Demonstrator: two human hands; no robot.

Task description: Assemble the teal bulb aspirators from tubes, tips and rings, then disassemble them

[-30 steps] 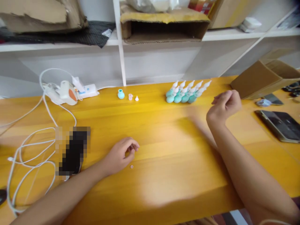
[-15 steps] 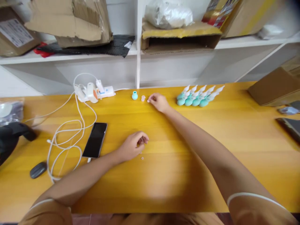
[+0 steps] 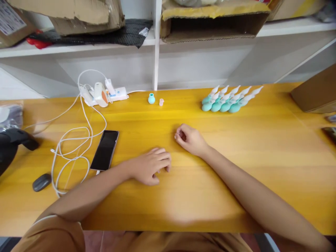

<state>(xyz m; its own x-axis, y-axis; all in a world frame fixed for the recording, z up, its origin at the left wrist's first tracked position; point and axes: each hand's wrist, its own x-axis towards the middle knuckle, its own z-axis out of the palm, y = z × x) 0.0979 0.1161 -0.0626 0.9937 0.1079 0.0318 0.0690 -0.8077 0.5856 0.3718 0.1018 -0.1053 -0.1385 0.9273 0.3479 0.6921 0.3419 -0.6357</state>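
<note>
Lying near left forearm [image 3: 102, 185], black phone [image 3: 105, 150], looped cable [image 3: 91, 135], mouse [image 3: 42, 182]

Before me, a glossy yellow-brown wooden table [image 3: 262, 140] meets a white shelving unit [image 3: 156, 63] with pale grey back panels [image 3: 189, 66]. Light gleams on the wood; reddish floor [image 3: 93, 242] shows below.

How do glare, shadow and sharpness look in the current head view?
Head view: pale glare washes the near middle of the wooden table; head view: soft shadow borders the right forearm; head view: the tiny thing by the left hand is too small and soft to identify.
</note>
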